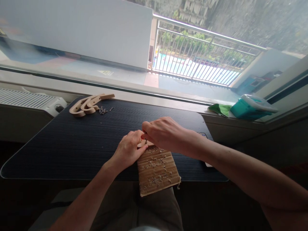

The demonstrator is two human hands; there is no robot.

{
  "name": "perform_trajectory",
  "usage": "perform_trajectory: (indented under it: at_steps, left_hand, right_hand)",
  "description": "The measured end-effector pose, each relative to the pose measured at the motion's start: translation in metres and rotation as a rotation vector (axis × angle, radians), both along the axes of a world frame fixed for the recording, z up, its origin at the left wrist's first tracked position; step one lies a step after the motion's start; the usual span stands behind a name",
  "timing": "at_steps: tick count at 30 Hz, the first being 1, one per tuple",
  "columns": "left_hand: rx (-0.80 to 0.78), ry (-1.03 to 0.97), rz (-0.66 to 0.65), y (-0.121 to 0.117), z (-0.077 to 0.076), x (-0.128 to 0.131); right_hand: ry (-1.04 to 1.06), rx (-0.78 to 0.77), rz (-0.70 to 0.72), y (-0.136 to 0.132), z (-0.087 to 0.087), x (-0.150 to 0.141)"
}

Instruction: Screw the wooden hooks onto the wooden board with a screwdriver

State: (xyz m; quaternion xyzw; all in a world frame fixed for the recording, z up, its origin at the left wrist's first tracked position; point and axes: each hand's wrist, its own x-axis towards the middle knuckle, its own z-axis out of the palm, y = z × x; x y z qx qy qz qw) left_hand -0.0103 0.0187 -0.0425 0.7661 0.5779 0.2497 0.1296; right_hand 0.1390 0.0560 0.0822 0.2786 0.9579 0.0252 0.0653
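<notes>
- Radiator (29, 98) of white ribbed metal at the far left, below a wide window.
- Black, wood-grained table (72, 144) with rounded corners, running from the left to beneath the right forearm.
- Curved, pale wooden pieces (84, 105) with small holes, lying together at the table's far left corner.
- Small grey metal screws (103, 111) scattered just beside those pieces, on their right.
- Left hand (128, 147), bare, grasping a small, pale wooden piece (150, 144) near the table's front middle, its thumb against the near side.
- Short metal pin (146, 141) at the wooden piece, below the right fingertips.
- Square of brown corrugated cardboard (157, 171), its surface pitted and torn, reaching from under the wooden piece past the table's front edge.
- Right hand (163, 131), bare, fingers clenched together just above the metal pin; whether they enclose a tool cannot be told.
- Silver balcony railing (213, 33) outside the window, a blue pool beyond it.
- Bright green cloth (222, 109) on the windowsill.
- Teal plastic box (250, 110) with a translucent lid, beside the cloth at the far right.
</notes>
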Motion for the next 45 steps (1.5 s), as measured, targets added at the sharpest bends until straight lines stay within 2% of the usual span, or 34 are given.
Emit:
perform_trajectory:
  at_steps: [5,9,18,24,37,42,45]
  left_hand:
    - [-0.019,-0.004,-0.001,0.000,0.003,0.000]
    - [-0.015,-0.018,0.009,0.000,0.003,0.001]
    - [-0.011,-0.003,-0.012,-0.001,0.004,-0.001]
    - [-0.005,-0.006,-0.003,-0.001,0.003,-0.001]
    - [-0.012,0.003,-0.002,-0.002,0.005,0.001]
    - [-0.017,0.010,-0.008,-0.001,0.005,0.000]
    - [-0.006,0.010,-0.004,-0.001,0.003,-0.001]
  right_hand:
    - [-0.024,0.067,-0.159,-0.001,-0.006,0.000]
    - [-0.013,0.071,-0.208,-0.006,-0.005,-0.002]
    - [-0.086,-0.052,-0.096,-0.009,0.018,0.003]
    - [-0.093,-0.073,-0.046,-0.004,0.014,0.002]
    - [-0.077,-0.036,-0.098,-0.004,0.002,-0.001]
    - [-0.086,-0.039,-0.148,-0.012,0.009,-0.004]
    - [-0.097,-0.080,-0.113,-0.014,0.016,-0.003]
